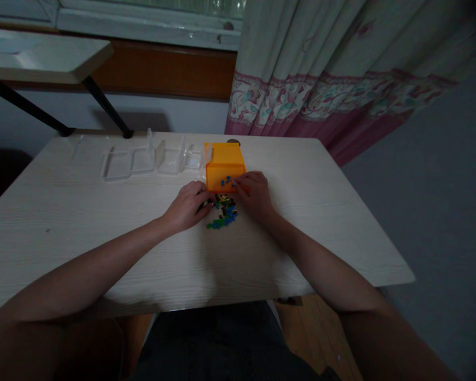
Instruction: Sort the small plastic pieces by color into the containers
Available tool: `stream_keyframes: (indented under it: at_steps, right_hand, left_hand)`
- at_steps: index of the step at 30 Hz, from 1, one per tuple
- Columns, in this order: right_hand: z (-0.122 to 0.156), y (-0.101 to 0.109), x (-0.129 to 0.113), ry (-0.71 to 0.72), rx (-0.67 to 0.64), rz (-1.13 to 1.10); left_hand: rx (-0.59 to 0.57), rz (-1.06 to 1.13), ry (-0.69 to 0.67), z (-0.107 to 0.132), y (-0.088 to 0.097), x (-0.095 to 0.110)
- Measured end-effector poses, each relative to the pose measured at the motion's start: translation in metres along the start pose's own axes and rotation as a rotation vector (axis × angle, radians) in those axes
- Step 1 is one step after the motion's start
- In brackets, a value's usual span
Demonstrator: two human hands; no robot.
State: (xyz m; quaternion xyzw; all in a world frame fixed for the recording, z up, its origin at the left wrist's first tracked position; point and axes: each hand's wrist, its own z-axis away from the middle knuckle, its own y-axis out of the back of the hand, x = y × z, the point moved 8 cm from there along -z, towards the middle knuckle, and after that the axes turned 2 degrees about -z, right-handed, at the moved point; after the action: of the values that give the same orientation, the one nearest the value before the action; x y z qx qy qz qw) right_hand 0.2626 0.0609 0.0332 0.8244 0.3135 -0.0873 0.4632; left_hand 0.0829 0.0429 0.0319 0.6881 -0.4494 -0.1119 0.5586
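A row of clear plastic containers [143, 159], seemingly lids and trays, is laid along the far side of a pale wooden table [83, 222]. A cream curtain [321, 63] with a pink floral border is hung at the right; a black-legged side table [39, 58] is set beneath the window frame [143, 21]

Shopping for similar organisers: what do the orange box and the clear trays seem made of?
Orange box: probably opaque moulded plastic, judging by its even colour and smooth walls. Clear trays: likely transparent plastic, glossy edges, with the table showing through.
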Motion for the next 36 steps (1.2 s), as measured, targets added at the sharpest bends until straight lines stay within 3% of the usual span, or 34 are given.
stream_keyframes:
  at_steps: [29,36]
  right_hand:
    - [0.000,-0.003,0.001,0.004,-0.031,-0.059]
    - [0.002,-0.003,-0.009,0.080,-0.057,-0.034]
  left_hand:
    - [-0.018,0.002,-0.057,0.000,-0.005,0.001]
    - [-0.002,0.066,-0.021,-0.001,-0.004,-0.002]
